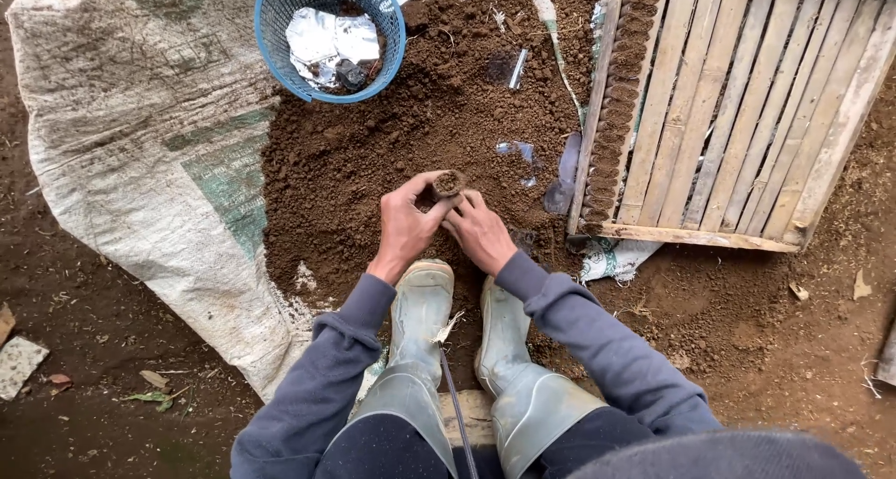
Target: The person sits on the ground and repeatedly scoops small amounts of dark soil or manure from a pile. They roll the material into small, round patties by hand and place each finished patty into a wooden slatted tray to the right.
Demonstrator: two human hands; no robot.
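Holding soil-filled pot, left hand, right hand, possibly pinching

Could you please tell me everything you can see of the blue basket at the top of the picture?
The blue basket is round, of plastic-looking mesh with a solid rim, and stands upright near the top edge. It rests partly on the pale woven sack and partly against the heap of brown soil. Inside lie crumpled silvery-white sheets and a small dark object. Neither hand touches it; its far rim is cut off by the frame.
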